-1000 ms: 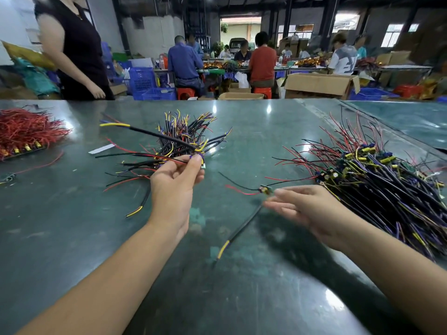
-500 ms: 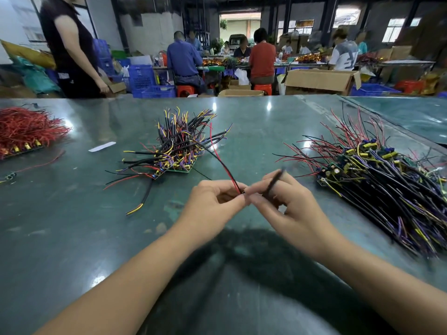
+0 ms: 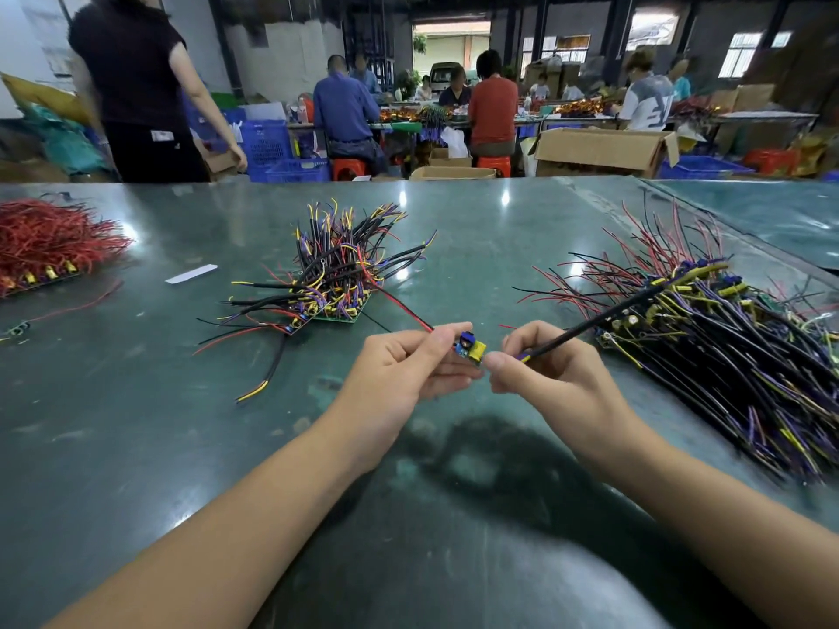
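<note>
Between my hands, above the dark green table [image 3: 136, 447], is a small circuit board [image 3: 470, 349] with blue and yellow parts. My left hand [image 3: 399, 372] pinches its left end, where a red wire [image 3: 399, 308] runs off toward the back left. My right hand [image 3: 545, 370] pinches the board's right end and the black sleeved cable [image 3: 604, 315] that slants up to the right. A stack of finished boards with wires [image 3: 331, 279] lies behind my left hand. A large heap of wired boards [image 3: 708, 338] lies to the right.
A bundle of red wires [image 3: 50, 242] lies at the far left, and a white strip [image 3: 190, 273] beside it. A person in black [image 3: 140, 84] stands behind the table's left end. Seated workers, cardboard boxes [image 3: 604, 149] and blue crates [image 3: 281, 152] fill the background.
My left hand left the middle stack and came to meet my right hand. Both now hold one board lifted from the table, with its red wire and black cable spread apart.
</note>
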A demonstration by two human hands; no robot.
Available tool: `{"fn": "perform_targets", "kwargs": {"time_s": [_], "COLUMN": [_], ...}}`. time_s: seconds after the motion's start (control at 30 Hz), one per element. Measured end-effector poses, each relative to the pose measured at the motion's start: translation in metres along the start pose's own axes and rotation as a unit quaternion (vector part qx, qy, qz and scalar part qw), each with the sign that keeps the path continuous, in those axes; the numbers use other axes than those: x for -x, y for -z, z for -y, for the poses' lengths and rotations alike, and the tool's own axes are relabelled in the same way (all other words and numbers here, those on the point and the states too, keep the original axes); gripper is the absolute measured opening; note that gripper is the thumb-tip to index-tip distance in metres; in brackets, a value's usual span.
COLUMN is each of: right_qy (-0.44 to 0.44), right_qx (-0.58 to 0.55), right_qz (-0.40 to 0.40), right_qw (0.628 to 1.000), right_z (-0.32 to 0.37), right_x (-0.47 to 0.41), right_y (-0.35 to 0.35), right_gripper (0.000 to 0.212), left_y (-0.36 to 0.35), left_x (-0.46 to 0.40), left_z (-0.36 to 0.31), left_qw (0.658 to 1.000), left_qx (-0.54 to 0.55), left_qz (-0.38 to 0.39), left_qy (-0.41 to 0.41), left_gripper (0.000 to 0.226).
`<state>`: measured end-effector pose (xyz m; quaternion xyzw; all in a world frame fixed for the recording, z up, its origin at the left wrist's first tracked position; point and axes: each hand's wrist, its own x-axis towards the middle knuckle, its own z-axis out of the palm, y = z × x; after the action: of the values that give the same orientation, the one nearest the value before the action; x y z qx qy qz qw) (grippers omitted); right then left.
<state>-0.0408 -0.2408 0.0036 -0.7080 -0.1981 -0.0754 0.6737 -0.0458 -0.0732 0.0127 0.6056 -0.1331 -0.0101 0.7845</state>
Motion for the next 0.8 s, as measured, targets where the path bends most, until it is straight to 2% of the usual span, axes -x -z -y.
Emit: {"fn": "perform_targets", "kwargs": {"time_s": [0.23,0.3,0.37,0.47,0.63,0.8], "right_qy": [0.012,0.015,0.006,-0.022,-0.048,-0.058], "right_qx": [-0.024,0.001,0.015,0.044,0.033,0.001], "right_qz": [0.025,0.04,0.044,0.039,0.022,0.011], "right_qw": [0.999,0.999,0.999,0.998,0.998,0.998], "right_z": [-0.002,-0.002,-0.003,-0.006,-0.008,-0.004], "right_x": [0.002,0.002,0.002,0.001,0.001,0.003], "right_y": [-0.003,-0.003,-0.003,-0.001,-0.001,-0.002], "right_gripper": [0.032,0.024,0.017,0.018,0.018,0.019], "left_y": [0.002,0.002,0.001,0.002,0.003,0.003], "left_x": [0.003,0.003,0.002,-0.001,0.0,0.001], "left_z": [-0.004,-0.005,-0.004,0.004,0.005,0.003], "left_qw": [0.998,0.996,0.992,0.951,0.928,0.852], "left_qx": [-0.04,-0.053,-0.12,-0.294,-0.335,-0.445], "left_qz": [0.056,0.065,0.041,-0.03,-0.047,-0.04], "left_qy": [-0.002,0.005,-0.009,-0.088,-0.153,-0.273], "left_gripper": [0.026,0.026,0.02,0.02,0.024,0.028]}}
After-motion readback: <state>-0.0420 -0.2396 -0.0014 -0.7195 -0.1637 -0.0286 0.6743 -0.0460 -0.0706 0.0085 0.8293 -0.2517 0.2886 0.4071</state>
